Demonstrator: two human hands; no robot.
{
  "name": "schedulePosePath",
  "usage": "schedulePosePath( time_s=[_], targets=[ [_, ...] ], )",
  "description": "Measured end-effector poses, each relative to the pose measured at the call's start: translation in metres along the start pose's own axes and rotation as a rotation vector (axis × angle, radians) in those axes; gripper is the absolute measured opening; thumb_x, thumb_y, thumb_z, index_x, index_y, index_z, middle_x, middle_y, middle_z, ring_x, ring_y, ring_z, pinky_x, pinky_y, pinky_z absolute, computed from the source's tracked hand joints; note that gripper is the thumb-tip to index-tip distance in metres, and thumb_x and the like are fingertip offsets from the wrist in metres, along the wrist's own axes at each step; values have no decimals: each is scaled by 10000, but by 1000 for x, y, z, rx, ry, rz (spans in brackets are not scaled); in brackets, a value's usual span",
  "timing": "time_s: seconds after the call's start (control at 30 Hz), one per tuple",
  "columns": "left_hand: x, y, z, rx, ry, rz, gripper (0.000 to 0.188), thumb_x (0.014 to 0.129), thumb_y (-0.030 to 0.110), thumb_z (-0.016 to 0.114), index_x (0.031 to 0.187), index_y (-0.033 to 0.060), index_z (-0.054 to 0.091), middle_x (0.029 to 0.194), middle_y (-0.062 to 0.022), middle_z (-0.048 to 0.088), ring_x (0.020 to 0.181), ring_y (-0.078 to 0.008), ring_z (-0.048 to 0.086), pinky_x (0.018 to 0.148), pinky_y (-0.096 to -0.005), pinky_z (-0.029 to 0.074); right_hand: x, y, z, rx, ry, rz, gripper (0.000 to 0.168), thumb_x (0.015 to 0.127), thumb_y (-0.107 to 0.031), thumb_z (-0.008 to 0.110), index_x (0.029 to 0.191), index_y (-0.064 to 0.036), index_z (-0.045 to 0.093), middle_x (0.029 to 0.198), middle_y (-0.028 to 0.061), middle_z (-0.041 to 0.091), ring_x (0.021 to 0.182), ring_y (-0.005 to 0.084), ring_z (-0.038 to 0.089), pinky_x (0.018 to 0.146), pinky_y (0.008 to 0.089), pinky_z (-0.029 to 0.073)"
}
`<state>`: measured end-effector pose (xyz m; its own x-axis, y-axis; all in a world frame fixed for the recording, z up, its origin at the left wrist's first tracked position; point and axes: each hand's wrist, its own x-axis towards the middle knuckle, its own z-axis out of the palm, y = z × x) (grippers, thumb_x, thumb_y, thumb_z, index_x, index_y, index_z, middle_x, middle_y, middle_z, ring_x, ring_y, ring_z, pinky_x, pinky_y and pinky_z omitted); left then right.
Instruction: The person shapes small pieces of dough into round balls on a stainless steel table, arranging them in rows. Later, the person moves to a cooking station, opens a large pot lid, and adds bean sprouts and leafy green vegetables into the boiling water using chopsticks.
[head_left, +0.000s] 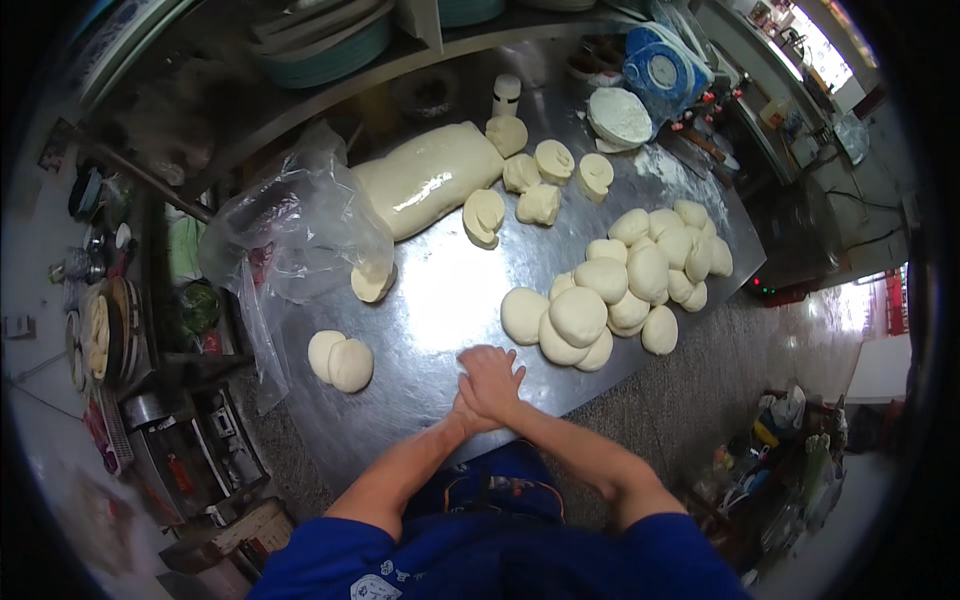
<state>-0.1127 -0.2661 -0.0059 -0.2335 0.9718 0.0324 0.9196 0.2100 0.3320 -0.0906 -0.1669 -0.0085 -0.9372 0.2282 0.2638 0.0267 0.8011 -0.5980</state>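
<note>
My right hand (493, 381) lies on top of my left hand (471, 414) near the front edge of a steel worktable (409, 401). Most of the left hand is covered, and whatever may be under the palms is hidden. Just to the right begins a heap of smooth, rounded dough balls (578, 316), stacked in layers. Two overlapping dough balls (351, 365) sit to the left. Farther back lies a large log of dough (431, 180), partly under a clear plastic sheet (300, 217). Several cut dough pieces (483, 216) with swirled faces stand by its right end.
A bowl of white flour (619, 118) stands at the back right, beside a blue dial scale (663, 71). Loose flour (679, 169) dusts the table there. A white-capped shaker (506, 95) is behind the dough. A shelf with stacked trays (326, 56) overhangs the back.
</note>
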Motion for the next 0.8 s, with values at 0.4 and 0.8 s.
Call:
schedulePosePath(
  time_s=[0.4,0.8],
  targets=[
    [-56,3,-85,-523,-363,-213,469,786,86,670,1253,131,663,1134,-161,696,1074,-384,659,911,-472,534,273,174,-6,29,-79,607,839,742,-317,786,1428,3,423,1367,272,563,1263,408,565,1070,448,475],
    [-9,-122,-81,97,251,-121,455,747,106,702,1179,-28,647,1246,-273,592,1213,-471,524,1065,-536,418,-80,-27,42,1146,362,1325,449,842,-278,820,1120,58,711,1045,148,710,812,223,700,667,350,615]
  ],
)
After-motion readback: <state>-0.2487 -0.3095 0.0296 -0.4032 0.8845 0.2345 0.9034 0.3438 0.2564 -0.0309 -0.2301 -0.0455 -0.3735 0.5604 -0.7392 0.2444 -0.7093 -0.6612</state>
